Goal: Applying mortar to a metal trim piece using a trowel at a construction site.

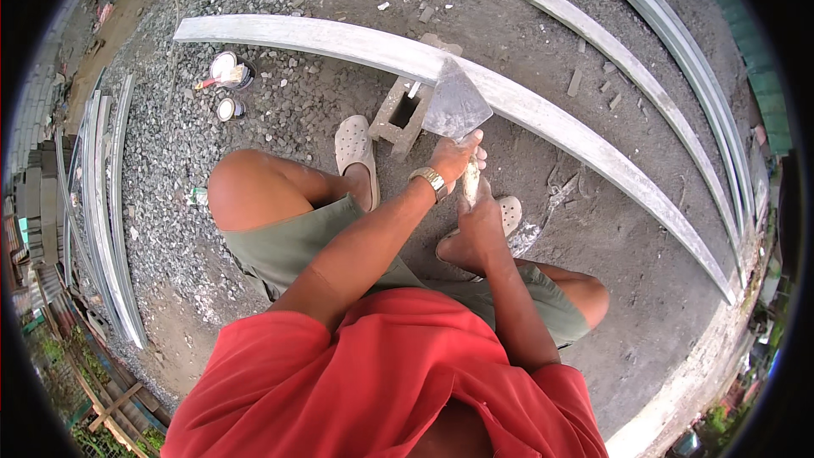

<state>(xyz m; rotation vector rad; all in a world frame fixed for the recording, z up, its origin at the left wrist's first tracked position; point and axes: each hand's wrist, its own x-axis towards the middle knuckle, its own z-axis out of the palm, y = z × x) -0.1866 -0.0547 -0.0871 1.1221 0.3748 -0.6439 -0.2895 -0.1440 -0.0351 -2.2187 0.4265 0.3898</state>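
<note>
A trowel (456, 103) with a broad, pointed grey blade is held in front of the squatting person, its tip raised toward a long pale grey beam (339, 38) that lies across the ground. The blade stands over the beam's near edge and just beside a hollow concrete block (398, 114) set on the dirt; whether blade and beam touch cannot be told. The left hand (454, 157), a metal wristwatch (430, 178) on its wrist, is laid against the base of the blade, its grip closed there with the fingers curled around the neck of the tool. The right hand (479, 220) is placed just below, its grip closed around the pale handle (470, 180), which shows between the two hands.

Pale perforated clogs (354, 148) are worn on both feet, one planted beside the block, the other partly hidden behind the right hand. A red shirt and olive shorts are worn.

Farther out, two more curved pale beams (610, 42) are laid on the dirt beyond the first. To the left, on gravel, an open paint can with a brush (231, 72) across it is seen, with a smaller tin (227, 108) near it. A stack of long metal strips (106, 220) is laid along the left edge.
</note>
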